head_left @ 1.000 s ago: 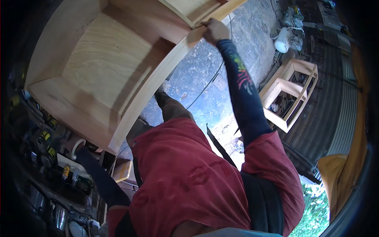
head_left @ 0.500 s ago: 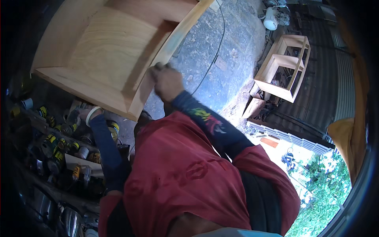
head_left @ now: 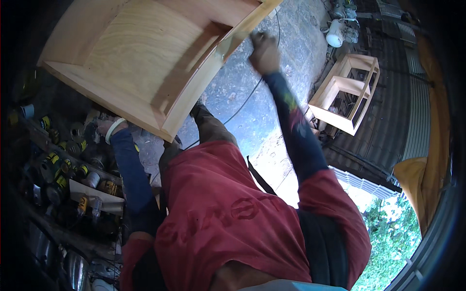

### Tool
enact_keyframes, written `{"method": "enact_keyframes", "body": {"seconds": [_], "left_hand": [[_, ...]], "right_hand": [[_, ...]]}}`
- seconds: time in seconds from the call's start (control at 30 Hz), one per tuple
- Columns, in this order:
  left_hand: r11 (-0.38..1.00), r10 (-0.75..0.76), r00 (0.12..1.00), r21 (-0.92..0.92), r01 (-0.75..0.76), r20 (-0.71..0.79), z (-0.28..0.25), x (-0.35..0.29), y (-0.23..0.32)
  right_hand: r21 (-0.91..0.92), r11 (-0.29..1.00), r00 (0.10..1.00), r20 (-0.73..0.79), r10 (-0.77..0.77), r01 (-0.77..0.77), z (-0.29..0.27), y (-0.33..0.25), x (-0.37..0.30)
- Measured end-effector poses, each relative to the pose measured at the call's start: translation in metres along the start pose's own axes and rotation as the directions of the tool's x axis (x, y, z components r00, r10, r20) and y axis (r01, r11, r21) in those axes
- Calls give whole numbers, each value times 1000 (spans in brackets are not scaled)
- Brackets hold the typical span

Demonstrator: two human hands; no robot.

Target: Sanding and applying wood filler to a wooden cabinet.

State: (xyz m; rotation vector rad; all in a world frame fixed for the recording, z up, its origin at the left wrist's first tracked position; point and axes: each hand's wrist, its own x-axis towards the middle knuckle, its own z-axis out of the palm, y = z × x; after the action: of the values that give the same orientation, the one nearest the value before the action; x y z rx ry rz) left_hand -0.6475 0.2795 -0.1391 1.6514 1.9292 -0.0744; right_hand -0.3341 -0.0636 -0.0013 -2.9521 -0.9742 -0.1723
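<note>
A large open wooden cabinet box (head_left: pixel 145 43) of pale bare wood fills the upper left, its near corner pointing toward me. My right hand (head_left: pixel 265 54) is out beyond the long right edge of the box, above the floor. Its fingers are curled closed, and what they hold, if anything, is too dark and blurred to make out. Below the box's front left edge is my left hand (head_left: pixel 105 127), with a pale band at the wrist. Shadow and clutter hide its fingers, so I cannot tell whether they grip anything.
Several cans (head_left: pixel 58 186) and jars crowd shelves at the left. A second wooden frame (head_left: pixel 347 92) with openings stands at the right, near a white tank (head_left: pixel 335 34). A dark cable (head_left: pixel 247 99) crosses the concrete floor (head_left: pixel 238 77). Corrugated metal sheets (head_left: pixel 376 102) line the right side.
My right hand has left the box's right edge and swung outward, up and to the right, with the arm straighter. My left hand stays about where it was.
</note>
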Motion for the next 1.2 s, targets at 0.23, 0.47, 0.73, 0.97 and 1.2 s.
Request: {"method": "enact_keyframes", "body": {"seconds": [0.23,0.47,0.73,0.97,1.2], "left_hand": [[990,53,998,129,-48,-31,24,12,-6],[960,170,984,233,-155,-46,35,21,-10],[684,363,814,-463,-564,-454,-5,73,-92],[505,757,616,-406,-762,-217,-56,-69,-73],[406,175,922,-828,-387,-345,-25,-196,-56]], "right_hand": [[105,988,984,120,-129,116,26,-13,28],[186,983,976,214,-45,5,-14,-157,-95],[478,644,686,111,-719,597,-78,-75,40],[707,427,-47,544,-838,564,38,-130,171],[744,222,-469,592,-655,630,68,-170,192]]}}
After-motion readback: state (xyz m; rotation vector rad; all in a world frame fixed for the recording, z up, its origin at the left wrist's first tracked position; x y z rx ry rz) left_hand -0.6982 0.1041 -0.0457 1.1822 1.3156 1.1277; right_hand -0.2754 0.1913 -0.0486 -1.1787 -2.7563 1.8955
